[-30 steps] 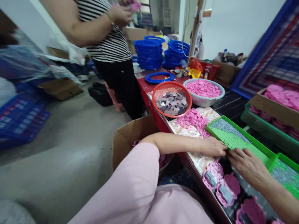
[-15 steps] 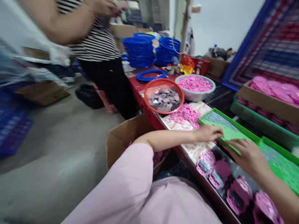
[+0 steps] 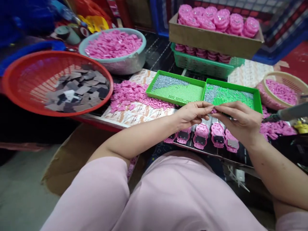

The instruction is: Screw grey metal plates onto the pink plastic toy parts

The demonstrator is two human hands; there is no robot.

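Observation:
My left hand (image 3: pixel 194 115) and my right hand (image 3: pixel 242 120) meet fingertip to fingertip over the bench, pinching a small pink plastic piece (image 3: pixel 213 110) between them. Fingers cover most of that piece. Just below lies a row of pink plastic casings (image 3: pixel 200 136), several of them, with dark or grey rectangular plates in their lower halves. Behind my hands are two green trays: the left tray (image 3: pixel 168 98) and the right tray (image 3: pixel 257 99), both with tiny silvery parts spread over their ribbed bottoms. A heap of small pink pieces (image 3: pixel 130 93) lies left of the trays.
A red basket (image 3: pixel 21 102) with grey plates and a pale basin (image 3: pixel 134 61) of pink pieces stand at left. Behind are a cardboard tray (image 3: pixel 216 40) of stacked casings and a green basket (image 3: pixel 202 64). At right are a cream basket (image 3: pixel 295 80) and a grey tool (image 3: pixel 293 111).
The view has swung right and down toward the bench; the person in the striped top is out of view. My hands have come together, fingertips meeting on a small pink piece.

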